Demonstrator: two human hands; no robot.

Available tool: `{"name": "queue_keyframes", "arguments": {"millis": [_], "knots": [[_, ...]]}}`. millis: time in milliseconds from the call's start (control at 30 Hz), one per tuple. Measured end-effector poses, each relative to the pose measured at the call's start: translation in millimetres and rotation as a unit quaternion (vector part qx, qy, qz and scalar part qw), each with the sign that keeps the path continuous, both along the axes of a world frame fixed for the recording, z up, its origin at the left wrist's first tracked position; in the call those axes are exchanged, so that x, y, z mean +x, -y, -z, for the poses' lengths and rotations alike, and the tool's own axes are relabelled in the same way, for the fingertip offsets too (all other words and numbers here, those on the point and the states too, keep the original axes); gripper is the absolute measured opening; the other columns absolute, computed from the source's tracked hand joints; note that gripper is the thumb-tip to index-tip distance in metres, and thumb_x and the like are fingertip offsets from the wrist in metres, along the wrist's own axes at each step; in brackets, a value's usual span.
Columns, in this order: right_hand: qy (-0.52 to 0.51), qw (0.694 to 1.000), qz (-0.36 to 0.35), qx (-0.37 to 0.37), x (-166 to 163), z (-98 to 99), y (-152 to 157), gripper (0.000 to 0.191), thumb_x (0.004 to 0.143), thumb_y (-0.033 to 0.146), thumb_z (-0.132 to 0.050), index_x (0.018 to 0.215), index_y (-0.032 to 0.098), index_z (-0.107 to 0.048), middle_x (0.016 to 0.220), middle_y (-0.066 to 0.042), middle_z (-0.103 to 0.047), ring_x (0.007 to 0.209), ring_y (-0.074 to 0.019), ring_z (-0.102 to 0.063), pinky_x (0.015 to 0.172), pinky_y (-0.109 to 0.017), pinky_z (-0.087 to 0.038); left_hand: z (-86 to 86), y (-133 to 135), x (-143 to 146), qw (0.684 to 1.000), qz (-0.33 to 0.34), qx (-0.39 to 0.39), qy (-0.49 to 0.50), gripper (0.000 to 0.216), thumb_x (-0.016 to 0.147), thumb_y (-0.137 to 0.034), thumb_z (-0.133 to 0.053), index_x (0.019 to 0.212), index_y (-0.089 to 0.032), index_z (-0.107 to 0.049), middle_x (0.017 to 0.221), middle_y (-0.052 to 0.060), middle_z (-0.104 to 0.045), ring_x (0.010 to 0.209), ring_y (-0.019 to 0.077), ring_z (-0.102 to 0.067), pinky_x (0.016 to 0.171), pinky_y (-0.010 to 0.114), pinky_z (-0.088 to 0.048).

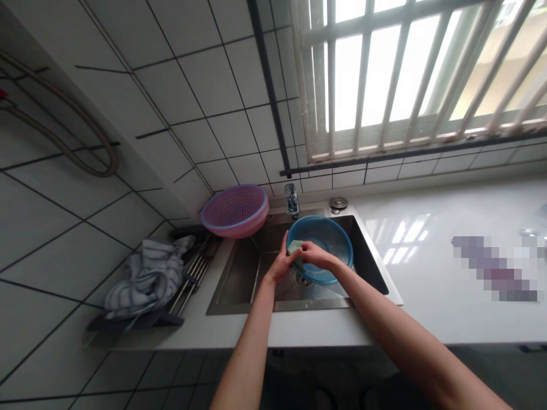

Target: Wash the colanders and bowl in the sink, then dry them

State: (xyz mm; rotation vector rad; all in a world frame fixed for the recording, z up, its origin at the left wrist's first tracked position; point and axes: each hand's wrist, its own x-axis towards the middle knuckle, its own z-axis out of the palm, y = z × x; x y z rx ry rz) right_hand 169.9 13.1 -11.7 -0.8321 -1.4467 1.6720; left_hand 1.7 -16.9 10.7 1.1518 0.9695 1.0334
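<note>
Leaning over the steel sink (239,279), a blue plastic basin (331,242) is held at its near-left rim, where both hands meet. A green sponge (294,248) is pinched against that rim by the closed fingers of the left hand (282,263), while the right hand (318,256) is curled over the rim just beside it. The basin's translucent round hollow lies right of the fingers, below the faucet (291,199). A pink colander (235,210) is perched at the sink's far-left corner

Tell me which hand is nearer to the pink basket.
Left. The left hand is below and right of the pink basket; the right hand lies farther right, over the blue basket.
</note>
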Motion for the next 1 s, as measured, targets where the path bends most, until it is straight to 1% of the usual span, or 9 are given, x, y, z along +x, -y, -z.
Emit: {"name": "queue_keyframes", "arguments": {"millis": [100, 233, 333, 467, 533, 633, 733, 900, 1000], "knots": [[-0.011, 1.000, -0.016, -0.015, 1.6, -3.3, 2.4, 0.019, 0.074, 0.032, -0.077, 0.076, 0.021, -0.062, 0.069, 0.003, -0.056, 0.063, -0.0124, -0.045, 0.058, -0.025, -0.040, 1.8, -1.2, -1.6, 1.000, 0.013, 0.012, -0.009, 0.113, 0.079, -0.053, -0.093, 0.172, -0.035, -0.031, 0.162, 0.012, -0.058, 0.150, 0.0360, -0.054, 0.129, 0.054, -0.037], [-0.053, 0.998, -0.002, -0.024, -0.4, -7.3, 0.8, 0.024, 0.072, 0.038, -0.078, 0.080, 0.022, -0.062, 0.075, 0.001, -0.060, 0.066, -0.0141, -0.049, 0.061, -0.026, -0.043, 5.0, -4.3, -3.9, 1.000, 0.011, 0.025, -0.010, 0.093, 0.076, -0.052, -0.096, 0.157, -0.025, -0.057, 0.154, 0.016, -0.064, 0.148, 0.0405, -0.055, 0.129, 0.058, -0.035], [-0.097, 0.984, 0.142, -0.037, 2.4, -7.8, -10.9, 0.031, 0.075, 0.048, -0.075, 0.089, 0.023, -0.062, 0.085, -0.002, -0.066, 0.074, -0.0167, -0.056, 0.065, -0.027, -0.048, 5.3, -5.1, -2.2, 0.998, 0.003, 0.054, -0.019, 0.086, 0.073, -0.043, -0.099, 0.149, -0.023, -0.064, 0.152, 0.016, -0.065, 0.149, 0.0408, -0.053, 0.131, 0.058, -0.030], [-0.097, 0.944, 0.310, -0.063, 13.7, -4.2, -27.2, 0.038, 0.077, 0.055, -0.069, 0.096, 0.023, -0.060, 0.087, -0.002, -0.067, 0.079, -0.0183, -0.060, 0.070, -0.027, -0.050, 5.6, -4.3, 4.2, 0.997, 0.016, 0.076, -0.026, 0.100, 0.071, -0.037, -0.100, 0.159, -0.029, -0.055, 0.155, 0.015, -0.062, 0.148, 0.0392, -0.054, 0.131, 0.060, -0.030], [-0.063, 0.957, 0.283, -0.021, 15.5, -0.9, -26.3, 0.036, 0.077, 0.052, -0.069, 0.095, 0.022, -0.063, 0.088, -0.003, -0.068, 0.081, -0.0187, -0.060, 0.073, -0.028, -0.050, 6.2, -3.8, 5.4, 0.996, 0.015, 0.078, -0.042, 0.104, 0.069, -0.038, -0.101, 0.160, -0.028, -0.053, 0.156, 0.017, -0.061, 0.147, 0.0399, -0.055, 0.129, 0.061, -0.032], [0.003, 0.988, 0.144, 0.056, 10.3, 3.2, -15.7, 0.026, 0.075, 0.043, -0.072, 0.086, 0.020, -0.067, 0.086, -0.003, -0.068, 0.080, -0.0186, -0.058, 0.076, -0.030, -0.050, 5.4, -3.2, 3.0, 0.994, 0.001, 0.087, -0.063, 0.103, 0.068, -0.041, -0.101, 0.158, -0.025, -0.054, 0.157, 0.017, -0.060, 0.148, 0.0403, -0.053, 0.130, 0.058, -0.031], [0.043, 0.995, 0.048, 0.071, 5.3, 3.1, -8.1, 0.020, 0.076, 0.039, -0.071, 0.077, 0.020, -0.065, 0.080, -0.001, -0.066, 0.075, -0.0177, -0.055, 0.073, -0.029, -0.049, 1.8, -2.7, 0.5, 0.991, -0.008, 0.094, -0.091, 0.098, 0.069, -0.045, -0.100, 0.155, -0.025, -0.057, 0.156, 0.015, -0.062, 0.150, 0.0405, -0.052, 0.132, 0.057, -0.028], [0.014, 0.975, 0.200, 0.094, 12.9, -6.9, -13.3, 0.024, 0.079, 0.040, -0.065, 0.089, 0.018, -0.070, 0.089, -0.004, -0.071, 0.083, -0.0198, -0.059, 0.077, -0.029, -0.051, -3.5, -0.7, 6.1, 0.992, 0.013, 0.101, -0.070, 0.093, 0.070, -0.044, -0.100, 0.150, -0.027, -0.057, 0.157, 0.014, -0.060, 0.152, 0.0394, -0.050, 0.132, 0.054, -0.030], [-0.004, 0.981, 0.168, 0.101, 15.1, -11.5, -12.5, 0.027, 0.079, 0.043, -0.069, 0.091, 0.018, -0.070, 0.091, -0.005, -0.072, 0.084, -0.0195, -0.060, 0.076, -0.029, -0.051, -2.2, 0.7, 7.3, 0.999, 0.009, 0.050, 0.006, 0.093, 0.072, -0.048, -0.099, 0.150, -0.029, -0.052, 0.152, 0.013, -0.062, 0.142, 0.0358, -0.059, 0.124, 0.052, -0.042]]}}
